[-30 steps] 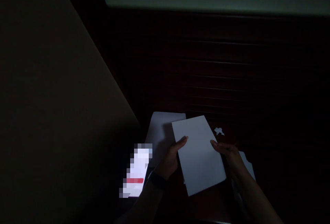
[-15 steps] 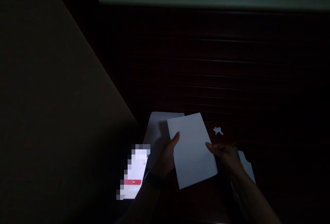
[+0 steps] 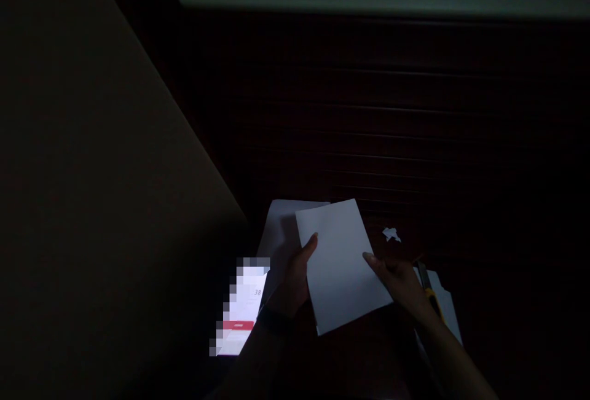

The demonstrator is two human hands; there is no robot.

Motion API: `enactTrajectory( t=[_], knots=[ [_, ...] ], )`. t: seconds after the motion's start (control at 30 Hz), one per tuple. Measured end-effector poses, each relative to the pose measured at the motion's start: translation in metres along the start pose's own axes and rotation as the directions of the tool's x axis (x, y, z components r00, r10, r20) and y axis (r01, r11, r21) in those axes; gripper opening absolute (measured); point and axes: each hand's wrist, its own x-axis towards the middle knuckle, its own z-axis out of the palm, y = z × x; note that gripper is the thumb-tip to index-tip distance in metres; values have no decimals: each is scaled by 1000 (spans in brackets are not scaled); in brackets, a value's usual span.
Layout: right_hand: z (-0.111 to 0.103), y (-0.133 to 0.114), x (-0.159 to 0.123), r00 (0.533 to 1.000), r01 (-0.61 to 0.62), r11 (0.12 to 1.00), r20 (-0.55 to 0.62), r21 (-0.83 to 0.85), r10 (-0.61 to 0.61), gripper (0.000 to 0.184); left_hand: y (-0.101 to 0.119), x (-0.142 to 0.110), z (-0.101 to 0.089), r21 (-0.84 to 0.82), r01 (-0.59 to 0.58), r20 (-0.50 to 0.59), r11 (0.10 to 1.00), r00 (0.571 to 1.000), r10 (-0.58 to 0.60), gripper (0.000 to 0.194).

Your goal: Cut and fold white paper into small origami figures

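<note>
A white sheet of paper, which looks folded, is held up in front of me, tilted slightly. My left hand grips its left edge, thumb on top and fingers hidden behind it. At the right edge, my right hand pinches the paper with its thumb on the front face. Another white sheet lies behind and to the left, partly covered. Beside my right wrist is a tool with a dark blade and yellow handle; its exact kind is unclear in the dim light.
A lit phone screen, partly pixelated, lies left of my left forearm. Small paper scraps sit on the dark table past my right hand. More white paper is under the yellow-handled tool. A pale wall rises on the left.
Both hands and the held paper have shifted slightly left. The paper's lower right corner now reaches nearer my right hand. More of the yellow-handled tool shows beside my right wrist.
</note>
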Motion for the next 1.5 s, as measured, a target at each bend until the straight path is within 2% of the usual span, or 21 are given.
enactTrajectory(
  t=[0.17,0.37,0.57,0.7,0.83,0.93,1.03,1.17,1.27,1.4,1.5],
  knots=[
    [-2,-2,1,997,49,997,63,57,-53,37,11,-5,4,53,3,-92,999,996,2,44],
    [-2,6,3,995,98,989,11,-107,-97,41,13,-5,7,42,-5,-116,999,993,10,45],
    [-2,-3,-1,993,103,986,72,-135,-94,42,17,-7,11,57,-13,-191,998,981,24,45],
    [-3,-6,-1,992,110,989,74,-102,-103,41,18,-6,7,54,-1,-205,999,979,12,49],
    [-4,-4,0,988,152,971,61,-187,-143,40,15,-2,0,80,5,-242,997,970,15,49],
    [-4,-4,-1,984,176,953,81,-248,-161,42,14,-1,-3,100,-16,-228,995,973,39,46],
    [-4,-6,-3,980,160,964,150,-211,-130,44,17,-4,-3,134,-19,-210,991,977,47,46],
    [-6,-5,-2,984,143,980,124,-141,-126,41,22,-8,2,139,-27,-198,990,979,54,48],
    [-7,-4,-1,978,143,983,170,-115,-122,38,23,-7,6,107,-25,-233,994,971,50,49],
    [-6,-5,-3,975,174,968,171,-181,-143,39,21,-3,3,92,-67,-260,994,961,88,47],
    [-6,-6,-5,980,143,967,167,-211,-109,41,17,1,-2,73,-78,-230,994,969,93,49]
  ],
)
